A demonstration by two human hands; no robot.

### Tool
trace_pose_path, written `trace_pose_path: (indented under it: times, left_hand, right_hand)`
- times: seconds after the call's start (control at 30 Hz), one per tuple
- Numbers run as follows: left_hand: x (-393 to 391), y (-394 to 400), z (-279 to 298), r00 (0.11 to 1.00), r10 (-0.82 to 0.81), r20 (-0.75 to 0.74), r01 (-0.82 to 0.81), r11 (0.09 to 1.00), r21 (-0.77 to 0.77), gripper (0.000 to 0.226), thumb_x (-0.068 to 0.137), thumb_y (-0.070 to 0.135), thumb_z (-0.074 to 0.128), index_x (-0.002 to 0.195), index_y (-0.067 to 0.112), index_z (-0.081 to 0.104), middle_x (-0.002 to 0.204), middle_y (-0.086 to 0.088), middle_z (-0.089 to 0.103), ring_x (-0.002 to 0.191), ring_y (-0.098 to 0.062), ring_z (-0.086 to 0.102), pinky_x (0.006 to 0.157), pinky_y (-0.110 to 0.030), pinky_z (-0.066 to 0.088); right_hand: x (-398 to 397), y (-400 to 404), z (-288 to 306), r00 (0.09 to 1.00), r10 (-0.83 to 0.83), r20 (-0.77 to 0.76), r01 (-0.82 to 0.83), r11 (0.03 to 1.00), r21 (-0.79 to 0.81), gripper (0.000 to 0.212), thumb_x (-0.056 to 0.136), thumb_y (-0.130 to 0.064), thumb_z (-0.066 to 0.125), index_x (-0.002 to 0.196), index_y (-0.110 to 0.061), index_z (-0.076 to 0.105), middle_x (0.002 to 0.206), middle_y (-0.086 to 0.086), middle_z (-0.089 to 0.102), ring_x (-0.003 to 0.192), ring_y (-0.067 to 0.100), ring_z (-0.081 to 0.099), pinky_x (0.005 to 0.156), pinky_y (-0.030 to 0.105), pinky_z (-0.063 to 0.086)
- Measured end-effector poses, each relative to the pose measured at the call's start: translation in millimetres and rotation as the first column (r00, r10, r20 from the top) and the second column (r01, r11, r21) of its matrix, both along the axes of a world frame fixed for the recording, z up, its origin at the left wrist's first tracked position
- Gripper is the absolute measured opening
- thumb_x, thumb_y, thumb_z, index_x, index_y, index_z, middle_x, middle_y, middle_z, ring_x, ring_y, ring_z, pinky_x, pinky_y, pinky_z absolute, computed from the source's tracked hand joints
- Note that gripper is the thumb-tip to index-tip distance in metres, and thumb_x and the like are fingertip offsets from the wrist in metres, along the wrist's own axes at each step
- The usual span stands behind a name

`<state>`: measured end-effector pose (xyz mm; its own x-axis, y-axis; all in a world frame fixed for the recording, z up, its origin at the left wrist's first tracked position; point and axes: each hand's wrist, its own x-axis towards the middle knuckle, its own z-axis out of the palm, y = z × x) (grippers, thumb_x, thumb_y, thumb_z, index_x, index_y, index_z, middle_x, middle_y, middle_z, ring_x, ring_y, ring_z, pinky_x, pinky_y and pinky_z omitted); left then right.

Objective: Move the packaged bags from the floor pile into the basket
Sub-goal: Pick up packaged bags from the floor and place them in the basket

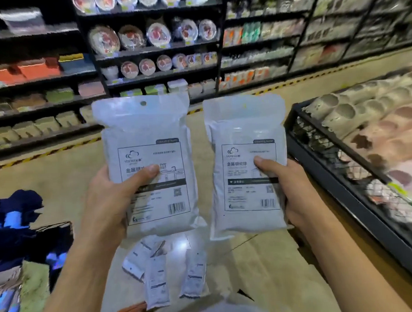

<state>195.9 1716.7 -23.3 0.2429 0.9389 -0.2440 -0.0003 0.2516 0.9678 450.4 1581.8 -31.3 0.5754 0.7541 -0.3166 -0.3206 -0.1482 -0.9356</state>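
So I've got one bag gripped in my left hand, another bag gripped in my right hand, pile on floor below.

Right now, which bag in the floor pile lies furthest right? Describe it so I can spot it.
Look at the tan floor below the two held bags. Among the packaged bags there, take the floor bag lying alone to the right, apart from the overlapping cluster.

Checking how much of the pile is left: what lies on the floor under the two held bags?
Below the left bag and right bag, several more bags lie on the floor. Any directly behind the held pair are covered. No basket is clearly visible.
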Motion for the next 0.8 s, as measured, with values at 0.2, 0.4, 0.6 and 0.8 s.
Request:
trace_pose_path:
  times: [0.2,0.4,0.6,0.8]
  left_hand:
    - [52.6,-30.5,7.2,0.940,-0.339,0.023,0.339,0.941,0.006,0.041,0.072,0.018,0.087,0.110,0.014,0.074,0.091,-0.005,0.082,0.077,-0.025,0.080,0.059,-0.038,0.063]
    - [127.2,-125.7,17.3,0.737,-0.675,0.036,0.672,0.738,0.064,0.041,0.075,0.013,0.086,0.114,0.015,0.072,0.095,-0.003,0.082,0.080,-0.023,0.080,0.060,-0.033,0.063]
    - [180.9,-276.2,29.3,0.423,-0.906,-0.003,0.900,0.420,0.121,0.043,0.078,0.015,0.086,0.119,0.013,0.072,0.099,-0.004,0.082,0.085,-0.024,0.080,0.066,-0.037,0.065]
    - [187.2,-471.7,35.3,0.102,-0.995,-0.014,0.986,0.099,0.136,0.034,0.076,0.018,0.088,0.106,0.022,0.072,0.089,0.005,0.082,0.077,-0.018,0.080,0.061,-0.033,0.063]
  right_hand:
    - [-17.5,-108.4,4.7,0.938,-0.347,0.006,0.346,0.938,0.002,0.022,0.098,-0.015,0.067,0.118,-0.008,0.073,0.105,0.013,0.081,0.091,0.032,0.079,0.073,0.041,0.065]
    - [-42.4,-260.0,12.0,0.711,-0.702,0.042,0.702,0.712,0.013,0.020,0.096,-0.015,0.068,0.115,-0.011,0.074,0.103,0.010,0.082,0.088,0.028,0.080,0.066,0.036,0.064]
    - [-99.3,-419.1,18.2,0.397,-0.917,0.041,0.916,0.399,0.044,0.019,0.097,-0.017,0.067,0.114,-0.014,0.074,0.103,0.008,0.082,0.090,0.027,0.080,0.070,0.039,0.066]
    - [-188.3,-590.2,24.1,0.062,-0.997,0.048,0.995,0.065,0.071,0.018,0.097,-0.015,0.067,0.114,-0.013,0.074,0.101,0.009,0.082,0.088,0.026,0.080,0.067,0.036,0.065]
